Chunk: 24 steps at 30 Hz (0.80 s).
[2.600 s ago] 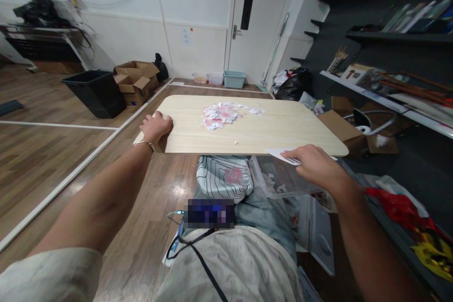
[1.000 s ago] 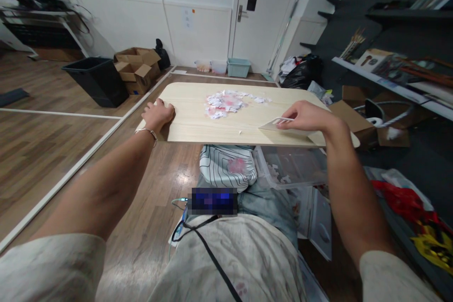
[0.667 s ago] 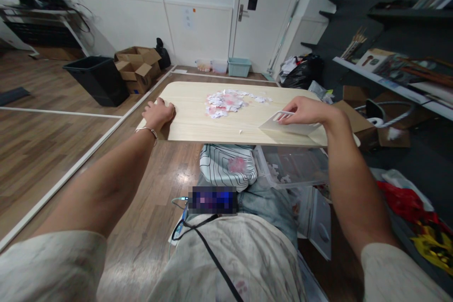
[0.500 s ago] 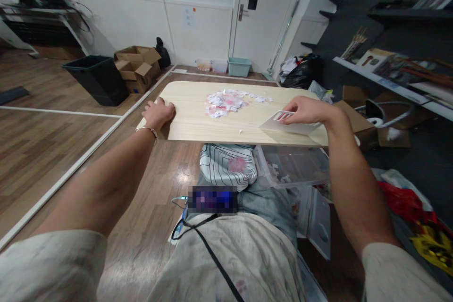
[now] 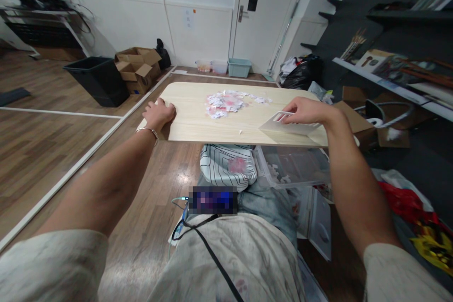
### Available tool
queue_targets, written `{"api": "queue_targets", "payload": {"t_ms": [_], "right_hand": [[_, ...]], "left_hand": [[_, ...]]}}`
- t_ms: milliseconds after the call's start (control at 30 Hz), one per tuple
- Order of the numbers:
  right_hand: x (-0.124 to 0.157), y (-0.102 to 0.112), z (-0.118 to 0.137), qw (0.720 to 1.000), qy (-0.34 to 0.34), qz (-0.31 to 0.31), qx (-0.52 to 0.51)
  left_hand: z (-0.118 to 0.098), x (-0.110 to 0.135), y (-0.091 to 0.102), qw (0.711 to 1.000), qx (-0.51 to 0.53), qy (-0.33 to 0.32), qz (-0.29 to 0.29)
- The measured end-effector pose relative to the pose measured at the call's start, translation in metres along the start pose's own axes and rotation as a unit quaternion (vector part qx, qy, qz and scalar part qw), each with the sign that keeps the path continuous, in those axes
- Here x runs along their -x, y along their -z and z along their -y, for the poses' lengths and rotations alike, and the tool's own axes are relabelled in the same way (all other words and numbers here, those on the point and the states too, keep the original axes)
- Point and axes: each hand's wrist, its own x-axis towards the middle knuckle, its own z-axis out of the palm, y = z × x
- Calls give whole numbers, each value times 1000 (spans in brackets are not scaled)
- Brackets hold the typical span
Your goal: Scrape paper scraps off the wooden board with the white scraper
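A pale wooden board (image 5: 198, 127) lies level in front of me like a small tabletop. My left hand (image 5: 158, 114) grips its left edge, thumb on top and fingers bent at the side. With bent fingers, my right hand (image 5: 304, 110) pinches a thin white slotted panel (image 5: 279, 125) by its upper edge. The panel leans at a slant, its lower edge on the board's right part. Left of it, toward the far side, spreads a loose pile of small white and pinkish pieces (image 5: 226, 103). One tiny pale bit (image 5: 240, 132) lies near the front edge.
Below the board are a striped cloth bag (image 5: 226, 165) and a clear plastic bin (image 5: 293, 165) with white pieces. A phone (image 5: 212, 199) with a cable lies at my lap. Beyond stand a black bin (image 5: 99, 82), cardboard boxes (image 5: 139, 68) and, at right, a shelf (image 5: 389, 82).
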Motion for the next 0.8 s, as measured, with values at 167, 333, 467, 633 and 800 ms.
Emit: {"api": "queue_targets", "payload": {"t_ms": [167,333,467,633,800], "right_hand": [[1,-1,-1,1000,5,-3,2],[1,-2,-1,1000,-10,-4,-2],[0,-1,-2,1000,-1,1,-11],[-1,-1,-5,1000,-1,2,-3],[0,-1,-4,1000,-8,1,-6]], "left_hand": [[1,1,0,1000,-5,0,4],[-1,3,3,1000,-3,1,7],[-2,5,4,1000,3,-1,5],[-3,3,3,1000,1,5,2],[-2,1,2,1000,-1,6,8]]}}
